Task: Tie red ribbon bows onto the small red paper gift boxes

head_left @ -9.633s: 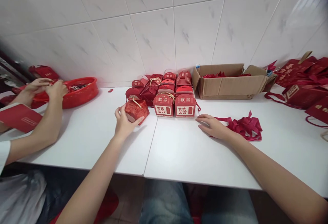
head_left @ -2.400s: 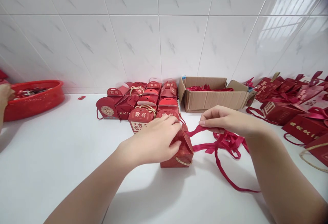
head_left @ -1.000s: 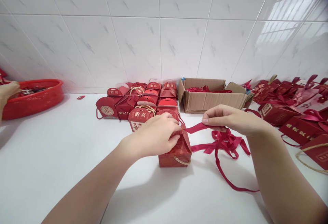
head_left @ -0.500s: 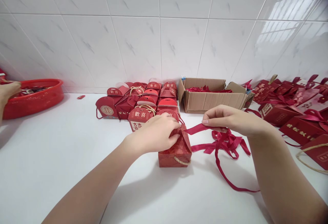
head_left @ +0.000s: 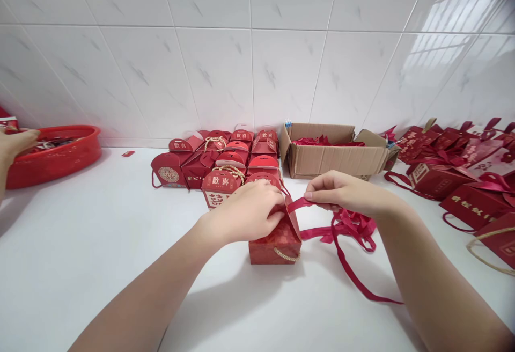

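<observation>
A small red gift box (head_left: 274,246) with a twisted gold cord on its side stands upright on the white table in front of me. My left hand (head_left: 253,210) is closed around the folded top of this box, and its fingertips are partly hidden. Between the thumb and fingers of my right hand (head_left: 336,193) is a dark red ribbon (head_left: 298,205), drawn from the right side of the box's top. The ribbon's long tail hangs below the right hand and lies on the table. More loose ribbons (head_left: 357,228) are heaped behind it.
Several red boxes (head_left: 169,172) stand grouped behind my left hand. Against the tiled wall sits a cardboard box (head_left: 338,160) of ribbons. Many ribboned boxes (head_left: 469,204) fill the right. At far left, another person's hand (head_left: 18,143) is over a red basin (head_left: 60,167).
My right hand has moved left and slightly down toward the box, still pinching the ribbon. The left hand stays on the box top. At far left, the other person's hand has moved slightly right.
</observation>
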`<state>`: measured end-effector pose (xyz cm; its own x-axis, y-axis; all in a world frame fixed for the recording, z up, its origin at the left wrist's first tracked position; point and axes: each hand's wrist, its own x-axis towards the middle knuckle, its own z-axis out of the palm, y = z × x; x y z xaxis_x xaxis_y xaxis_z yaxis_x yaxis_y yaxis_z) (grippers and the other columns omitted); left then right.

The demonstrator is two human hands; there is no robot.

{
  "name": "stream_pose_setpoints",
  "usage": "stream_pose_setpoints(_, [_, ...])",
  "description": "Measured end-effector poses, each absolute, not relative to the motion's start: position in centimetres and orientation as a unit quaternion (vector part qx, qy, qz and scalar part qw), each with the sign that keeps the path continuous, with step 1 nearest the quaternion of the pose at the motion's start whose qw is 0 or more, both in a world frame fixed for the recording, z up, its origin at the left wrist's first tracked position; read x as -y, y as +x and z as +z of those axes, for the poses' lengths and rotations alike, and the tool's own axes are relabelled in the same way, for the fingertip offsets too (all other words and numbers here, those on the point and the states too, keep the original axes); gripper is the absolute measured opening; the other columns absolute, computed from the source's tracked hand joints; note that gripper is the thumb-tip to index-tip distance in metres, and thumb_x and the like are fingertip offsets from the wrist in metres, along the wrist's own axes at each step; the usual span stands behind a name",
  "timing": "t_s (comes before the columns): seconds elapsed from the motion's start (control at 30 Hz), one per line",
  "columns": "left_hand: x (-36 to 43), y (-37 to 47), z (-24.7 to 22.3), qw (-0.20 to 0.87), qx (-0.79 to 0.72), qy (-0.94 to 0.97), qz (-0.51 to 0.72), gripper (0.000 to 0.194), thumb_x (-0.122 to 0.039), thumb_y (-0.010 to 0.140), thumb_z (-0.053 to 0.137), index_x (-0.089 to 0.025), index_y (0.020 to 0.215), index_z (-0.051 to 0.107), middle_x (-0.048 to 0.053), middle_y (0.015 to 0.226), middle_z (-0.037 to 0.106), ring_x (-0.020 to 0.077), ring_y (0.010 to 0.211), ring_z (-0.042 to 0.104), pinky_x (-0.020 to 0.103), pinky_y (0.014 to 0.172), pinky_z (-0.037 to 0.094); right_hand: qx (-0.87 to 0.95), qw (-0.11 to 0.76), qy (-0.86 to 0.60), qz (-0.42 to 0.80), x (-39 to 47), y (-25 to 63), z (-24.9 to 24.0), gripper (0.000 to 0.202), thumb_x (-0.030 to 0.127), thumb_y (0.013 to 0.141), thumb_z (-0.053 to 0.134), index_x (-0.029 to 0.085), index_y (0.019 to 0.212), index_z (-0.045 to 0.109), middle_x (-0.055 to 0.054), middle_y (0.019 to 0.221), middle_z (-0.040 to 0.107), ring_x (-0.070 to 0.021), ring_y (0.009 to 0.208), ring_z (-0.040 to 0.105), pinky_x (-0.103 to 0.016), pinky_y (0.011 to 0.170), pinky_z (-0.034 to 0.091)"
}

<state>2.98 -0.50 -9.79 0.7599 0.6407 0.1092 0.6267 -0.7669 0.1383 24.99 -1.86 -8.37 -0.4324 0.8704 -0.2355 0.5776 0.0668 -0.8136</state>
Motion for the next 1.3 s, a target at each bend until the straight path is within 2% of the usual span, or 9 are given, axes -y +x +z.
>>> stream_pose_setpoints(0.2, [0.5, 3.0, -9.7, 0.029, -0.336, 0.938, 0.079, 0.024, -0.017, 0.087, 0.040, -0.019, 0.065, 0.052, 0.004, 0.076, 0.061, 0.0195, 0.075, 0.055, 0.032, 0.065, 0.042, 0.726, 0.150, -0.508, 0.439, 1.8, 24.7, -8.5, 0.031, 0.044, 0.083, 0.054, 0.017, 0.069, 0.050, 0.002, 0.065, 0.039, -0.0079, 0.057, 0.034, -0.023, 0.049, 0.026])
stream_pose_setpoints(0.3, [0.6, 2.8, -9.2, 0.046, -0.354, 0.929, 0.095, 0.022, -0.018, 0.085, 0.041, -0.019, 0.066, 0.050, 0.002, 0.074, 0.058, 0.0176, 0.070, 0.053, 0.031, 0.061, 0.039, 0.738, 0.144, -0.512, 0.416, 2.0, 24.7, -8.5, 0.031, 0.044, 0.085, 0.052, 0.017, 0.069, 0.054, 0.001, 0.068, 0.047, -0.0099, 0.060, 0.043, -0.024, 0.053, 0.032])
stream_pose_setpoints(0.4, [0.8, 2.5, -8.3, 0.122, -0.398, 0.894, 0.166, 0.018, -0.022, 0.087, 0.040, -0.020, 0.072, 0.050, 0.000, 0.078, 0.054, 0.0138, 0.064, 0.049, 0.028, 0.058, 0.038, 0.743, 0.180, -0.525, 0.373, 2.2, 24.1, -8.4, 0.032, 0.049, 0.085, 0.052, 0.020, 0.086, 0.066, -0.004, 0.092, 0.064, -0.0178, 0.082, 0.056, -0.029, 0.069, 0.043])
stream_pose_setpoints(0.5, [1.2, 2.3, -7.5, 0.252, -0.404, 0.840, 0.260, 0.017, -0.026, 0.090, 0.040, -0.020, 0.078, 0.050, -0.002, 0.074, 0.048, 0.0110, 0.060, 0.043, 0.025, 0.055, 0.037, 0.735, 0.286, -0.503, 0.353, 2.6, 23.0, -8.5, 0.042, 0.054, 0.086, 0.052, 0.029, 0.117, 0.064, -0.005, 0.126, 0.059, -0.0257, 0.116, 0.051, -0.039, 0.096, 0.040])
stream_pose_setpoints(0.57, [1.6, 2.1, -7.0, 0.320, -0.379, 0.813, 0.307, 0.017, -0.029, 0.092, 0.041, -0.020, 0.080, 0.050, -0.003, 0.071, 0.044, 0.0102, 0.060, 0.040, 0.024, 0.054, 0.035, 0.734, 0.328, -0.445, 0.395, 2.7, 22.0, -8.6, 0.044, 0.053, 0.088, 0.050, 0.031, 0.124, 0.060, -0.004, 0.131, 0.057, -0.0249, 0.123, 0.048, -0.040, 0.103, 0.036])
stream_pose_setpoints(0.7, [2.3, 1.5, -6.1, 0.343, -0.353, 0.794, 0.358, 0.016, -0.026, 0.091, 0.045, -0.019, 0.080, 0.052, -0.003, 0.073, 0.048, 0.0097, 0.064, 0.043, 0.022, 0.056, 0.036, 0.734, 0.335, -0.338, 0.484, 2.7, 20.7, -8.5, 0.033, 0.046, 0.090, 0.053, 0.027, 0.115, 0.063, -0.003, 0.113, 0.065, -0.0180, 0.106, 0.058, -0.032, 0.094, 0.044])
stream_pose_setpoints(0.87, [2.8, 0.0, -4.9, 0.292, -0.378, 0.791, 0.382, 0.016, -0.028, 0.090, 0.049, -0.019, 0.078, 0.055, -0.003, 0.067, 0.044, 0.0095, 0.060, 0.040, 0.022, 0.053, 0.034, 0.712, 0.415, -0.331, 0.459, 2.8, 20.6, -7.1, 0.016, 0.037, 0.083, 0.066, 0.021, 0.085, 0.066, 0.000, 0.083, 0.063, -0.0110, 0.077, 0.058, -0.024, 0.070, 0.047])
stream_pose_setpoints(1.07, [3.0, -0.4, -5.0, 0.299, -0.415, 0.819, 0.258, 0.039, -0.051, 0.094, 0.033, -0.021, 0.083, 0.056, 0.000, 0.080, 0.058, 0.0148, 0.072, 0.055, 0.026, 0.060, 0.041, 0.666, 0.569, -0.239, 0.419, 4.2, 20.5, -5.8, 0.008, 0.030, 0.085, 0.064, 0.023, 0.081, 0.066, 0.000, 0.085, 0.065, -0.0139, 0.081, 0.061, -0.030, 0.076, 0.051])
stream_pose_setpoints(1.3, [2.3, 0.3, -6.4, 0.151, -0.499, 0.850, -0.068, 0.042, -0.060, 0.081, 0.045, -0.021, 0.068, 0.047, 0.001, 0.064, 0.056, 0.0160, 0.053, 0.049, 0.029, 0.045, 0.028, 0.631, 0.668, -0.157, 0.362, 6.3, 22.3, -5.3, 0.014, 0.035, 0.087, 0.059, 0.032, 0.079, 0.070, 0.000, 0.073, 0.059, -0.0153, 0.073, 0.058, -0.031, 0.073, 0.050])
